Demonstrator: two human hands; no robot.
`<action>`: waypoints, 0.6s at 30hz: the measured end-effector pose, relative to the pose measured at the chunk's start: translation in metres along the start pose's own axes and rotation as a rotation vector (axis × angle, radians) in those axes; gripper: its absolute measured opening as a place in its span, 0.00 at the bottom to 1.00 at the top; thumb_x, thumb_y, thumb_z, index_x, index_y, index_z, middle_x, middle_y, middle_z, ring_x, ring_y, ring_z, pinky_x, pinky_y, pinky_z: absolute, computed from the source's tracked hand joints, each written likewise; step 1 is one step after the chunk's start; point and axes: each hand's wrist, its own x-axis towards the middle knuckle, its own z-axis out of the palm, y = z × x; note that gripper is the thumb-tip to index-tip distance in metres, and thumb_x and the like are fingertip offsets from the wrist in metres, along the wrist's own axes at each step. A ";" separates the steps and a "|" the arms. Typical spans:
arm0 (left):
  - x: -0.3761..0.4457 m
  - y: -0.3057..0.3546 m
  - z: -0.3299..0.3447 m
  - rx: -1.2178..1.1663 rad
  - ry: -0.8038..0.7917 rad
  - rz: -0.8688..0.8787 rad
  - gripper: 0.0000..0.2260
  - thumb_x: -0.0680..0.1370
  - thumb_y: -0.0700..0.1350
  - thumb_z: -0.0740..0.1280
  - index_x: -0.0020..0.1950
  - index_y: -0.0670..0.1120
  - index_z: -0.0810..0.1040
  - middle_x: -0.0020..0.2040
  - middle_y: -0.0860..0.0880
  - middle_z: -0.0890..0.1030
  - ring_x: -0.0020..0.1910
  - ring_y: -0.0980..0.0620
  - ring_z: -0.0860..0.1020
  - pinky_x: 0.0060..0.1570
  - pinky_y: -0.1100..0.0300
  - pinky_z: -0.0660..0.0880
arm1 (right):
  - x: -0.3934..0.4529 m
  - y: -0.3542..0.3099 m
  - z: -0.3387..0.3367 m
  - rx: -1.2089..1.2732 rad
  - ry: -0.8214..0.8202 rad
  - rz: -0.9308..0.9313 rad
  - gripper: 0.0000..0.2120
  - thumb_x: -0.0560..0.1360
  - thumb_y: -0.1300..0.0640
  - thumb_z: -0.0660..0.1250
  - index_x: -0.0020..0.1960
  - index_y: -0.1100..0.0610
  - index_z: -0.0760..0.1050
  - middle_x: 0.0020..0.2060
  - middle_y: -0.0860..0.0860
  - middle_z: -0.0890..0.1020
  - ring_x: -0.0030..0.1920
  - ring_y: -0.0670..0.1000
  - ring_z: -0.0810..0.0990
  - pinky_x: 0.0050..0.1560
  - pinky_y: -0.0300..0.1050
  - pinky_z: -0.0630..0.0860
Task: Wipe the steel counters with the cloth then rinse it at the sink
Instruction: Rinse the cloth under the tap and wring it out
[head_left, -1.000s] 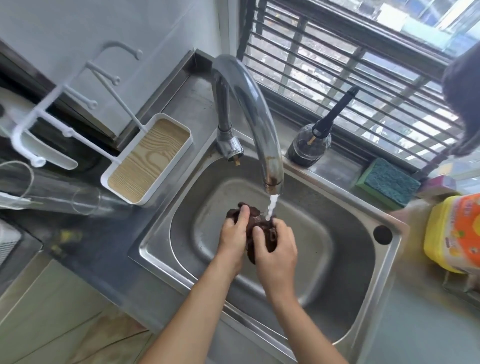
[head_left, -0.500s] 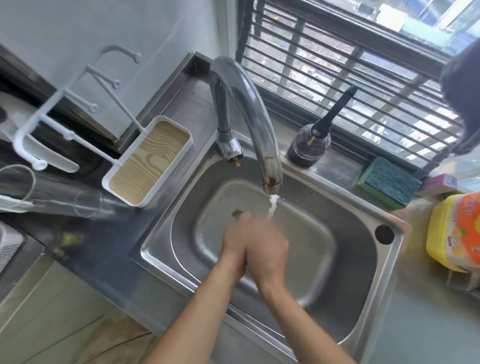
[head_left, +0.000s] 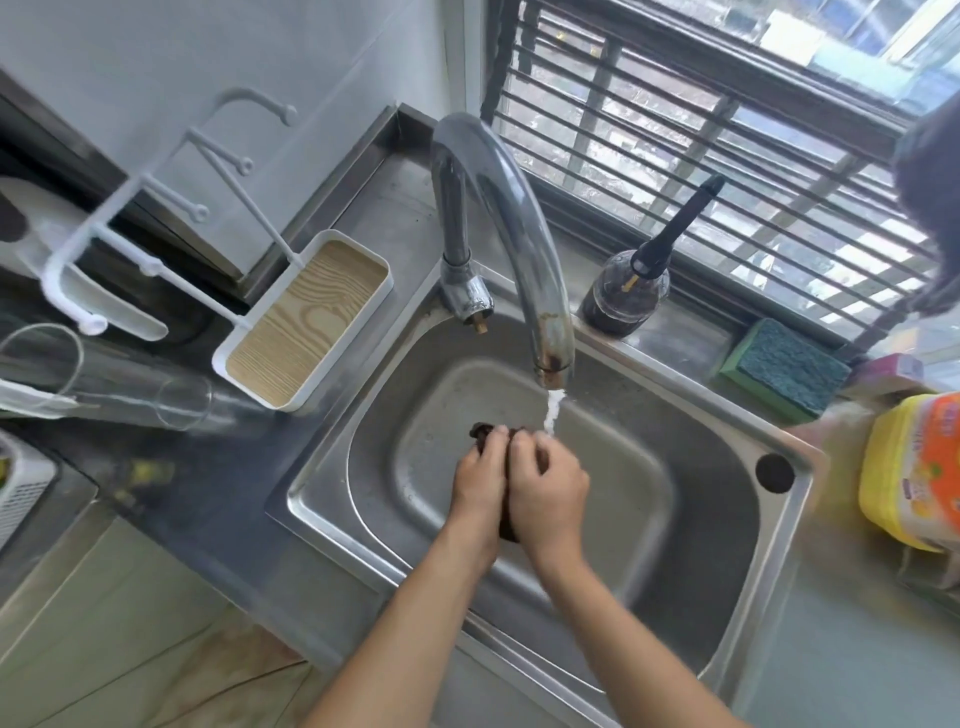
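Under the tap (head_left: 498, 244), both hands pressed together over the sink (head_left: 717, 587). Left hand (head_left: 479, 480) and right hand (head_left: 548, 491) clamped round the dark cloth (head_left: 482, 431), fingers curled and closed on it; only a lump beyond the left fingertips and a sliver below the palms showing. Held bunched like this, likely to squeeze dirt out while the water stream (head_left: 554, 415) lands just beyond the right fingertips. Kept low over the basin, probably so runoff drains rather than splashing the counter (head_left: 208, 519). Farther beyond the fingers, past the rim: dark bottle (head_left: 623, 296) and green sponge (head_left: 784, 369) on the window ledge. Off to the right of the fingers, yellow container (head_left: 919, 467); off to the left, white tray (head_left: 306, 327) and clear glasses (head_left: 104, 384). Steel basin wet, barred window (head_left: 727, 104) bright behind.
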 end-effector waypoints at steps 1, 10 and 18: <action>-0.005 -0.004 0.000 0.038 -0.053 -0.001 0.14 0.82 0.49 0.64 0.44 0.43 0.83 0.38 0.47 0.85 0.38 0.51 0.82 0.36 0.63 0.77 | 0.017 0.003 -0.002 -0.004 0.042 0.061 0.20 0.80 0.53 0.64 0.32 0.58 0.67 0.26 0.50 0.72 0.33 0.52 0.70 0.37 0.49 0.61; 0.009 -0.018 -0.021 -0.060 -0.029 -0.089 0.16 0.77 0.49 0.73 0.62 0.42 0.78 0.55 0.42 0.85 0.53 0.45 0.84 0.40 0.53 0.82 | 0.040 0.012 -0.031 0.223 -0.007 0.105 0.08 0.78 0.48 0.68 0.45 0.51 0.74 0.38 0.45 0.80 0.41 0.48 0.78 0.47 0.49 0.75; -0.005 -0.007 -0.001 -0.046 0.032 -0.045 0.14 0.80 0.49 0.64 0.41 0.42 0.82 0.35 0.47 0.82 0.32 0.52 0.81 0.29 0.64 0.75 | -0.009 0.013 0.003 -0.050 0.018 -0.135 0.16 0.79 0.49 0.61 0.35 0.54 0.68 0.30 0.48 0.74 0.34 0.53 0.72 0.38 0.51 0.64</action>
